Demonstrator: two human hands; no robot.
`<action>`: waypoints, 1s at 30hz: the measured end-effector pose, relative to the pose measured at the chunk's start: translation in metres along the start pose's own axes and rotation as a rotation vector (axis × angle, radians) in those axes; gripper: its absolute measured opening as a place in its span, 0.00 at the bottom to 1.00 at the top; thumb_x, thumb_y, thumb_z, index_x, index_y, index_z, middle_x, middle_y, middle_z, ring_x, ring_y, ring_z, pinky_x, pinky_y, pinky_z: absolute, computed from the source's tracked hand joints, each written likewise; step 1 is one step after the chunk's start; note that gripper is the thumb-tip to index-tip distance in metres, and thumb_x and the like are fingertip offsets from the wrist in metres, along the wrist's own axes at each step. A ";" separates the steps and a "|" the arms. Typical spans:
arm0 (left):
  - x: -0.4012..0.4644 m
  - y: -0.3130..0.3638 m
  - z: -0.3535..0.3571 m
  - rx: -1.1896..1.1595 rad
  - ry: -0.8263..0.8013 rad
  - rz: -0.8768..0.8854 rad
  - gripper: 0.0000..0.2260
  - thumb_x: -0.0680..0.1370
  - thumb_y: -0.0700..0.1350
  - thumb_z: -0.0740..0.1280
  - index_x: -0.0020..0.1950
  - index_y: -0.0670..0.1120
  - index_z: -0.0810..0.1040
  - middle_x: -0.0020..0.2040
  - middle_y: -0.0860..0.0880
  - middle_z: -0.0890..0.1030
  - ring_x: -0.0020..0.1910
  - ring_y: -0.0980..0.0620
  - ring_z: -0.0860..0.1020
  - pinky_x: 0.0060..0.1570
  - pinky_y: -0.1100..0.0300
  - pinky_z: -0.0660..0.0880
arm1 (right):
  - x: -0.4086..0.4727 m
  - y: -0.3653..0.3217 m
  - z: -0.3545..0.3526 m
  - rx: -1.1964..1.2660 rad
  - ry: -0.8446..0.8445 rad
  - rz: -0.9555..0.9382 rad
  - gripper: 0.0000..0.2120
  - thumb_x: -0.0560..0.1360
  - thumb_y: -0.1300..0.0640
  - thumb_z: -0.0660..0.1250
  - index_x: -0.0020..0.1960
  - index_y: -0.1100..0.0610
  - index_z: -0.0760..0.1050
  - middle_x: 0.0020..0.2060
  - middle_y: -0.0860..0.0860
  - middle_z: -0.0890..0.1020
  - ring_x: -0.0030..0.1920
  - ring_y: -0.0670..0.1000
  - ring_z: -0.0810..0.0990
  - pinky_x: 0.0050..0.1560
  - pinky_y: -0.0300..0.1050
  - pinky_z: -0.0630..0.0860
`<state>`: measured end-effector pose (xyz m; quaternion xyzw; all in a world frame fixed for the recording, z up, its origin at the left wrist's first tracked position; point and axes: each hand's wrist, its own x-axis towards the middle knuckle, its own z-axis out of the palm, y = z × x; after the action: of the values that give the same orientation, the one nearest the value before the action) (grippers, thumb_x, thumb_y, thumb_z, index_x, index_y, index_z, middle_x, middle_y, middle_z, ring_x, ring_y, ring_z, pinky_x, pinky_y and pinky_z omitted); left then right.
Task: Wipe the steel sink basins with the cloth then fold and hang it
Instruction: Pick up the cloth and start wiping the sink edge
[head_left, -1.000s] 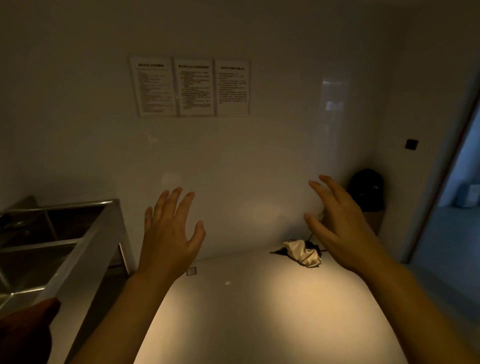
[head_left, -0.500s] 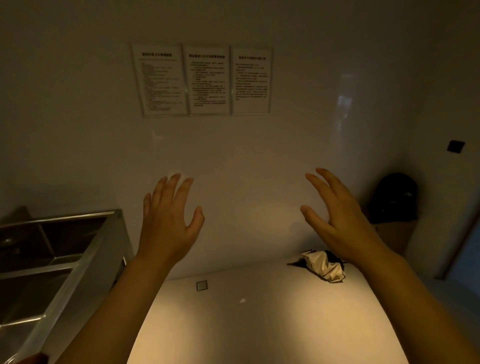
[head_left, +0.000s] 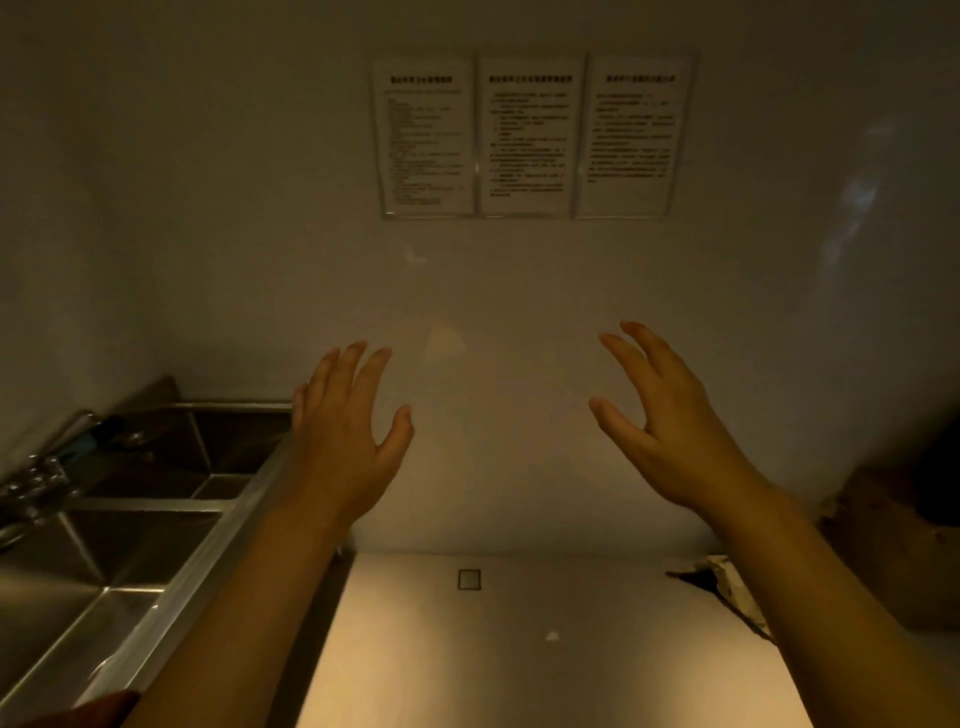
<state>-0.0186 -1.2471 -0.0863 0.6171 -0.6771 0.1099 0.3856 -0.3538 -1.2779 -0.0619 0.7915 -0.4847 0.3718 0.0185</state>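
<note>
White wall notices (head_left: 530, 137), print unreadably blurred

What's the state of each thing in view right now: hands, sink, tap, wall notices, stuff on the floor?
left hand: open, fingers spread, holds nothing, raised in front of the wall
right hand: open, fingers loosely curved, holds nothing
steel sink: basins look empty, no cloth visible in them
tap: no running water visible
wall notices: three sheets side by side, text too blurred to read
crumpled item: on the floor by the wall, partly hidden by the right forearm
</note>
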 end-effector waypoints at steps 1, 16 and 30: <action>0.006 -0.001 0.004 0.009 0.016 -0.018 0.30 0.81 0.60 0.58 0.82 0.51 0.63 0.82 0.47 0.63 0.82 0.43 0.58 0.78 0.34 0.58 | 0.015 0.007 0.008 0.011 -0.010 -0.029 0.32 0.80 0.34 0.55 0.81 0.40 0.53 0.81 0.42 0.53 0.81 0.50 0.55 0.77 0.57 0.61; 0.027 -0.041 0.031 0.310 0.133 -0.378 0.28 0.82 0.54 0.65 0.81 0.50 0.65 0.81 0.47 0.64 0.83 0.44 0.58 0.77 0.31 0.58 | 0.177 0.059 0.135 0.326 -0.214 -0.307 0.31 0.81 0.40 0.59 0.82 0.44 0.55 0.81 0.45 0.55 0.80 0.51 0.56 0.78 0.60 0.60; -0.122 -0.058 -0.104 0.695 0.250 -0.773 0.27 0.82 0.57 0.61 0.81 0.54 0.63 0.80 0.49 0.65 0.81 0.46 0.59 0.77 0.34 0.60 | 0.157 -0.128 0.255 0.690 -0.508 -0.604 0.31 0.80 0.41 0.61 0.81 0.42 0.55 0.81 0.44 0.54 0.80 0.55 0.57 0.75 0.63 0.63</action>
<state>0.0675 -1.1029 -0.1149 0.8950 -0.2730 0.2501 0.2486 -0.0688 -1.4277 -0.1090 0.9212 -0.0734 0.2844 -0.2550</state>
